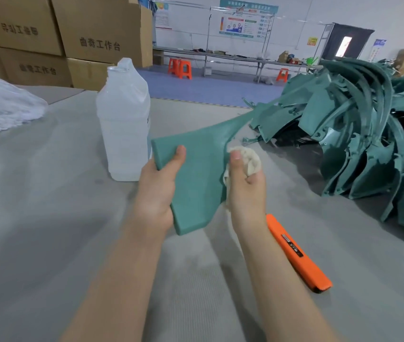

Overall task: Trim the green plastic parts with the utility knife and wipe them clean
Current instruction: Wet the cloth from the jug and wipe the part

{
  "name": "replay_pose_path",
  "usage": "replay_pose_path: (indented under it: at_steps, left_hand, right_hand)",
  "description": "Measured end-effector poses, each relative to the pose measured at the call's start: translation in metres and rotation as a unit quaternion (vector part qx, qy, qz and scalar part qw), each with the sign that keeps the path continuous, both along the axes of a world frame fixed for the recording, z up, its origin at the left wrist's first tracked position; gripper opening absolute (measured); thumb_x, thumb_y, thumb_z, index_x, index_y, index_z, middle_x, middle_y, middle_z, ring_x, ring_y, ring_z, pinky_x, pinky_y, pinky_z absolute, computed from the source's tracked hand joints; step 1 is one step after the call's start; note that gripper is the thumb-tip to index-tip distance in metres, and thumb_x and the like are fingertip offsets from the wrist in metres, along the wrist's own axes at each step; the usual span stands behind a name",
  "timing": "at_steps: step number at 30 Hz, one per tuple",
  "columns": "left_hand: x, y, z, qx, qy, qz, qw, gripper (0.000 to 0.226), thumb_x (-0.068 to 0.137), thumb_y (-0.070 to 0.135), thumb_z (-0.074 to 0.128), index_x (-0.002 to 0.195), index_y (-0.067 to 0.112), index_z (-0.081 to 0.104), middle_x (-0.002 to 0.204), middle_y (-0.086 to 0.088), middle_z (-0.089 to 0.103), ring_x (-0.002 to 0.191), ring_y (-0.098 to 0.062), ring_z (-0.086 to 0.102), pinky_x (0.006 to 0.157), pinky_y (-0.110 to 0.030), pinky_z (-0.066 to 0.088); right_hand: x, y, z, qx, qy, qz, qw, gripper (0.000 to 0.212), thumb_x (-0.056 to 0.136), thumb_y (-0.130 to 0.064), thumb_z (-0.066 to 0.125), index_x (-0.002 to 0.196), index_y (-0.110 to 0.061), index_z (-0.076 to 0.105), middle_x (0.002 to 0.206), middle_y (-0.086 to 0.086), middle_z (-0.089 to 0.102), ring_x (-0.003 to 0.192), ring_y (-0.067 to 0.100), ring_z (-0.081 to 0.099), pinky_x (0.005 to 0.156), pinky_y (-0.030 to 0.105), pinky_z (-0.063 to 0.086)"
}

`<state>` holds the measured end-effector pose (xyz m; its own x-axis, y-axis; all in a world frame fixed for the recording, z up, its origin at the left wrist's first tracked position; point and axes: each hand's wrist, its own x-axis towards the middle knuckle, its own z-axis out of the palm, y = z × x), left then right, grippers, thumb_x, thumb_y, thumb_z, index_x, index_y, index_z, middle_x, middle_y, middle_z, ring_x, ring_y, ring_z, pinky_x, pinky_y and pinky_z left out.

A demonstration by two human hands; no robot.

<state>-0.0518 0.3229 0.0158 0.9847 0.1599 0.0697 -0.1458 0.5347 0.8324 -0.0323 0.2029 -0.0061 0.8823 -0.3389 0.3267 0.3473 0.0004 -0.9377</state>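
Green plastic part [196, 178] gripped by left hand [157, 191], right hand [245, 186] fingers clamped on cloth [251, 159] against it, orange knife [299, 255] on tabletop [48, 206] near right.

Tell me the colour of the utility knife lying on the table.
Orange, with a black label, seen in the head view: utility knife.

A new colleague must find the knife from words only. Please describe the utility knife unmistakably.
Look at the grey table, where a heap of green parts fills the right side. Nearer than that heap, alongside the forearm of the right hand, lies the utility knife. It is the table's only orange thing, a long flat bar.
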Motion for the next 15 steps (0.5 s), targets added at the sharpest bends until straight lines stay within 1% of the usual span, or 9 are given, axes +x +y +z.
replay_pose_path:
  at_steps: [1,2,4,7,9,10,11,13,15]
  left_hand:
    - [-0.001,-0.003,0.000,0.008,0.001,0.014,1.000,0.014,0.091,0.021,0.060,0.099,0.011,0.067,0.091,-0.007,0.075,0.080,-0.023,0.072,0.058,-0.030,0.056]
    - [-0.001,-0.007,-0.001,0.021,0.001,0.028,0.999,0.011,0.091,0.021,0.061,0.094,0.012,0.068,0.087,-0.006,0.075,0.078,-0.023,0.072,0.058,-0.030,0.056]
    - [-0.002,-0.014,-0.003,0.047,-0.009,0.053,0.997,0.008,0.091,0.020,0.062,0.086,0.017,0.068,0.083,-0.002,0.075,0.078,-0.021,0.072,0.061,-0.032,0.058]
    - [-0.002,-0.018,-0.002,0.077,-0.038,0.099,0.991,0.009,0.092,0.020,0.062,0.084,0.020,0.067,0.080,0.004,0.073,0.077,-0.017,0.071,0.065,-0.033,0.058]
    - [-0.001,-0.013,0.002,0.017,-0.043,0.124,0.991,0.006,0.092,0.020,0.061,0.089,0.020,0.065,0.080,0.006,0.074,0.077,-0.015,0.071,0.062,-0.029,0.056]
    - [0.001,-0.009,0.004,-0.017,-0.044,0.133,0.990,0.005,0.092,0.021,0.061,0.091,0.020,0.065,0.083,0.005,0.074,0.079,-0.016,0.072,0.061,-0.028,0.056]
    - [0.002,-0.004,0.005,-0.043,-0.043,0.133,0.989,0.005,0.093,0.022,0.060,0.094,0.020,0.065,0.086,0.004,0.075,0.081,-0.017,0.072,0.061,-0.029,0.056]
    - [0.002,-0.001,0.004,-0.077,-0.033,0.120,0.989,0.008,0.093,0.023,0.060,0.097,0.019,0.065,0.090,0.002,0.075,0.083,-0.018,0.072,0.062,-0.030,0.056]
    - [0.003,-0.003,0.001,-0.076,-0.029,0.125,0.989,0.009,0.094,0.023,0.058,0.098,0.018,0.065,0.091,0.001,0.075,0.084,-0.019,0.072,0.064,-0.031,0.057]
  right_hand:
    - [-0.001,0.001,-0.001,0.051,0.016,-0.006,0.999,0.024,0.101,-0.035,0.049,0.086,-0.021,0.063,0.079,0.005,0.064,0.077,0.023,0.060,0.075,0.042,0.050]
    - [-0.001,0.003,-0.004,0.100,0.037,0.004,0.994,0.028,0.101,-0.037,0.046,0.087,-0.022,0.065,0.083,0.006,0.066,0.081,0.026,0.064,0.079,0.045,0.052]
    - [-0.002,0.004,-0.008,0.193,0.078,0.057,0.977,0.033,0.101,-0.042,0.043,0.091,-0.022,0.067,0.095,0.005,0.073,0.096,0.025,0.070,0.087,0.042,0.056]
    - [0.001,-0.001,-0.006,0.361,0.130,0.114,0.916,0.036,0.100,-0.047,0.044,0.101,-0.018,0.066,0.098,0.004,0.075,0.090,0.018,0.072,0.076,0.031,0.058]
    - [0.003,-0.006,-0.004,0.456,0.151,0.110,0.870,0.035,0.102,-0.041,0.044,0.109,-0.011,0.060,0.102,0.009,0.071,0.082,0.019,0.068,0.061,0.026,0.059]
    - [0.004,-0.009,-0.004,0.473,0.160,0.096,0.861,0.032,0.102,-0.037,0.045,0.111,-0.009,0.057,0.105,0.011,0.067,0.080,0.020,0.067,0.057,0.026,0.059]
    - [0.004,-0.009,-0.004,0.464,0.167,0.082,0.866,0.030,0.102,-0.035,0.045,0.108,-0.008,0.056,0.107,0.013,0.065,0.079,0.020,0.066,0.057,0.026,0.059]
    - [0.005,-0.004,-0.007,0.385,0.179,0.063,0.903,0.031,0.101,-0.040,0.046,0.102,-0.013,0.059,0.102,0.008,0.067,0.077,0.016,0.069,0.065,0.028,0.060]
    - [-0.001,0.013,-0.010,0.260,0.180,0.062,0.947,0.034,0.099,-0.048,0.047,0.109,-0.020,0.061,0.102,0.001,0.070,0.086,0.014,0.070,0.081,0.034,0.057]
